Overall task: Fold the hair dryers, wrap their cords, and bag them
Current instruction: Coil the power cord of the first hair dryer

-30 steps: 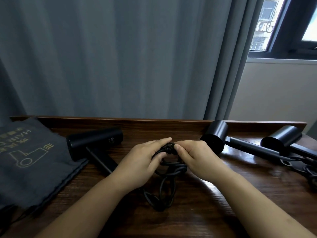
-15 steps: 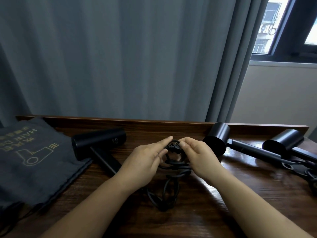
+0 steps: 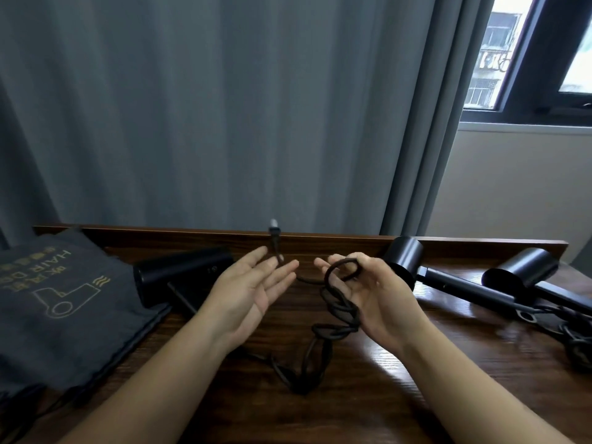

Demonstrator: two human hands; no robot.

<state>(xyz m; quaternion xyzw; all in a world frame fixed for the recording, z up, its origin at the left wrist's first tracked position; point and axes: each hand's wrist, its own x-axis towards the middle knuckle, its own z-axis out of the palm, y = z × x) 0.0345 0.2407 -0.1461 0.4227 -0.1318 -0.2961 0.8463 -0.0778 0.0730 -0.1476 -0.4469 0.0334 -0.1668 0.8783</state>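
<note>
Cord-wrapping step: right hand [image 3: 373, 293] holds a loop of chained black cord [image 3: 336, 318]; left hand [image 3: 253, 290] open. Next: feed plug [image 3: 275, 230] through.

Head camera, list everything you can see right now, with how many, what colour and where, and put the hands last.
hair dryers: 3, black; one left of the hands, one just right of them, one far right, all lying on the table
power cord: 1, black, chained into loops at centre; its plug sticks up behind the left fingers
storage bag: 1, dark grey with gold hair dryer print, flat at the table's left end
table: 1, dark brown wood
curtain: grey, behind the table
window: dark frame, upper right
left hand: open, palm up, fingers straight
right hand: fingers curled round the top cord loop
</note>
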